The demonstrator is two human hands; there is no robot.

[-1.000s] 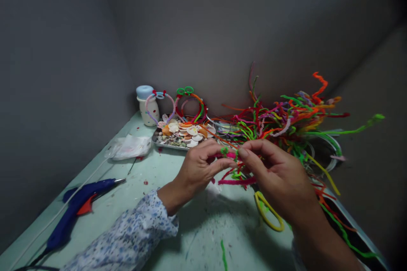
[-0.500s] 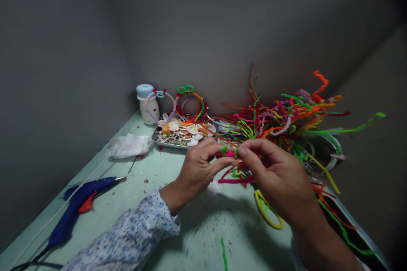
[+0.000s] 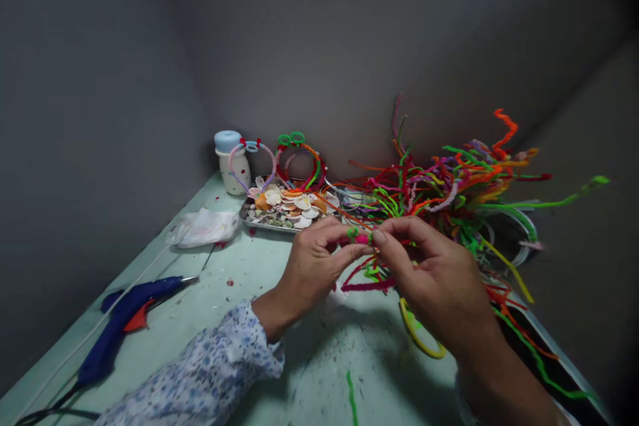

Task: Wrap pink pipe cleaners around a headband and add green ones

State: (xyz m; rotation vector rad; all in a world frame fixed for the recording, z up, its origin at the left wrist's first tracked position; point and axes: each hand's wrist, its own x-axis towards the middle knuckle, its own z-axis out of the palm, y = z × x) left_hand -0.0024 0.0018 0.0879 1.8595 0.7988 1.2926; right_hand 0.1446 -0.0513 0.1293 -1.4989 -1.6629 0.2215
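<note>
Over the middle of the table, my left hand (image 3: pixel 319 259) pinches a pink pipe cleaner (image 3: pixel 363 239) between thumb and fingers. Green pipe cleaner (image 3: pixel 352 233) is coiled around this pink length in small loops. Thumb and forefinger of my right hand (image 3: pixel 434 273) are closed on the green end beside it, the fingertips nearly meeting those of the left. A magenta fuzzy strip (image 3: pixel 369 285) runs below the hands, partly covered by the right one; whether it joins the held piece I cannot tell. Yellow-handled scissors (image 3: pixel 419 333) lie under my right hand, partly hidden.
Colourful pipe cleaners (image 3: pixel 449 180) spill from a container at right. Behind my hands, a metal tray (image 3: pixel 272 226) holds shells and beads, with fuzzy headbands (image 3: pixel 252 146) behind it. A blue glue gun (image 3: pixel 134 306), plastic bag (image 3: pixel 207 229) and white jar (image 3: pixel 234 170) are leftward. A green strip (image 3: pixel 351 399) lies in front.
Both hands stay almost in place, with slight finger movement at the green coil. The magenta strip below has shifted a little. Nothing has been let go.
</note>
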